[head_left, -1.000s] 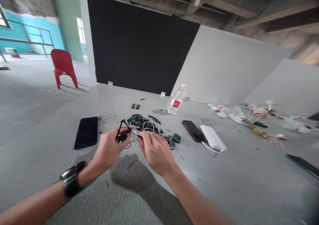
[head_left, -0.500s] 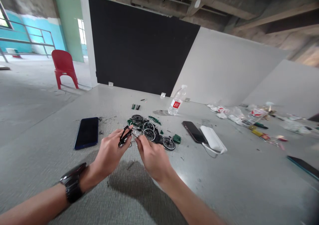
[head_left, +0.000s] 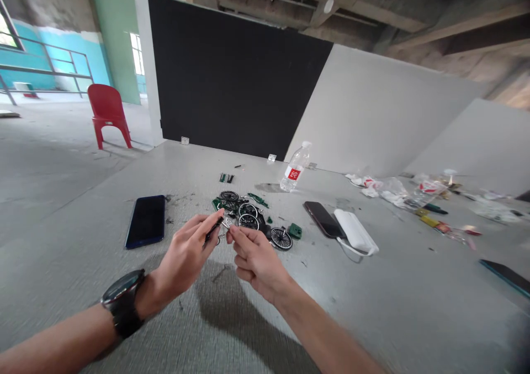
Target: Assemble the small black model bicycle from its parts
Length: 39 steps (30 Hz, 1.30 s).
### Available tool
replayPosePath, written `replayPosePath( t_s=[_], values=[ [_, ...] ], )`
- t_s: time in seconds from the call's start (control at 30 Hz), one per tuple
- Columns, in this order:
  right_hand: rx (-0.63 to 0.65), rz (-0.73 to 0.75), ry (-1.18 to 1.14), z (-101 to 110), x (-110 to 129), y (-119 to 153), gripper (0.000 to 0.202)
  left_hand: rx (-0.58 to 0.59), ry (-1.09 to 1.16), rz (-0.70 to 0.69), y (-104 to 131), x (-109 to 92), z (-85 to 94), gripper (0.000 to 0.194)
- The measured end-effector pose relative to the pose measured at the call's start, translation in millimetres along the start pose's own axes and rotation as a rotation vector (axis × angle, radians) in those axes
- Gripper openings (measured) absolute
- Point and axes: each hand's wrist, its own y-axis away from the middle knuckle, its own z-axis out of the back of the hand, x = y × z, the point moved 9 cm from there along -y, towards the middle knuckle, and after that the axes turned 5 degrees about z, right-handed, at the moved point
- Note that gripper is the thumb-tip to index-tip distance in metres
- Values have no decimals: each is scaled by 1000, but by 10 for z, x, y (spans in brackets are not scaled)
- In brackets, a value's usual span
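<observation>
My left hand [head_left: 188, 248] is closed on a small black model frame piece [head_left: 212, 231], mostly covered by the fingers. Close beside it, my right hand [head_left: 260, 258] pinches a small silvery part [head_left: 227, 223] between thumb and fingertips. The two pieces almost meet; whether they touch I cannot tell. Just beyond the hands lies a heap of model bicycle parts: white-rimmed wheels [head_left: 248, 222], a dark wheel [head_left: 229, 196] and a long green piece [head_left: 258, 199]. Another spoked wheel [head_left: 281, 238] and a green box-like part [head_left: 295, 230] lie to the right.
A blue-edged phone [head_left: 145, 222] lies left of the hands. To the right are a dark phone [head_left: 323, 219] and a white power bank [head_left: 355, 231] with a cable. A plastic bottle [head_left: 295, 167] stands behind the parts. Crumpled wrappers [head_left: 393, 191] lie at the far right.
The black piece has turned in my left hand, whose fingers are now straighter and cover more of it. My right hand has rolled, showing its curled fingers.
</observation>
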Motion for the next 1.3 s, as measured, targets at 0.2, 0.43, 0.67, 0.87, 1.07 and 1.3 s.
replayPosePath(
  t_s=[0.2,0.43,0.67,0.87,1.07,1.3],
  values=[
    [-94,329,498,93,259,-38,36,72,-9,-11,-32,50,-70,40],
    [-186,561,1148,-6,336,61,16,62,-4,-11,-2,-15,-52,39],
    [-137,563,841,-46,438,153,25,-25,46,-72,33,-129,45,42],
    [-111,517,583,-4,420,124,33,-14,15,-126,52,-164,25,43],
    [2,140,148,9,149,45,36,-49,4,-211,75,-183,20,44],
    [36,22,-34,-55,88,9,36,-28,0,-182,38,-142,-2,41]
  ],
)
